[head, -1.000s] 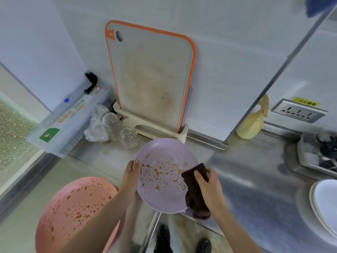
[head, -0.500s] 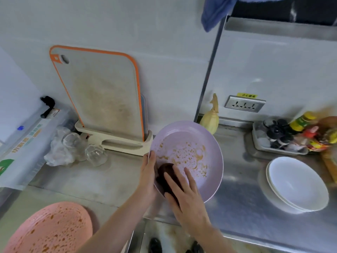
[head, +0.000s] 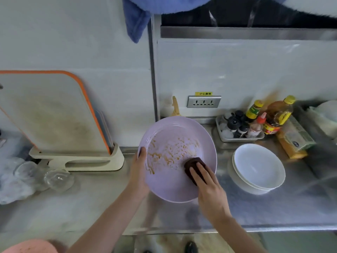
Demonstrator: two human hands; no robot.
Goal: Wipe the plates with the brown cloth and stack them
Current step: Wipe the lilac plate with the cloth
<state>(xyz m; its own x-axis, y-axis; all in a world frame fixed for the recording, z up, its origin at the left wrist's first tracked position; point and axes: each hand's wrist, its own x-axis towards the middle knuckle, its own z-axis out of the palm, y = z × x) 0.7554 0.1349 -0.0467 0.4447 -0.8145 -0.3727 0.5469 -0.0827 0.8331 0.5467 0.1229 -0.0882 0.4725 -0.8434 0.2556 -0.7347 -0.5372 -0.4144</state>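
A lilac plate [head: 169, 187] with brown sauce smears is held tilted above the steel counter. My left hand [head: 139, 172] grips its left rim, thumb on the inside. My right hand [head: 207, 187] presses the brown cloth [head: 192, 164] flat against the plate's right inner side. A stack of clean white plates [head: 259, 167] sits on the counter just to the right. A pink stained plate [head: 31, 246] shows only its edge at the bottom left corner.
An orange-edged cutting board [head: 49, 110] stands in a rack at left, with clear glasses [head: 58, 178] in front. Sauce bottles [head: 277, 115] and a tray of shakers [head: 235, 128] line the back right. A blue towel [head: 138, 19] hangs above. A wall socket [head: 203, 101] is behind the plate.
My right hand slid the brown cloth from the plate's lower left across to its right side. The view shifted right, so the pink plate nearly left the frame.
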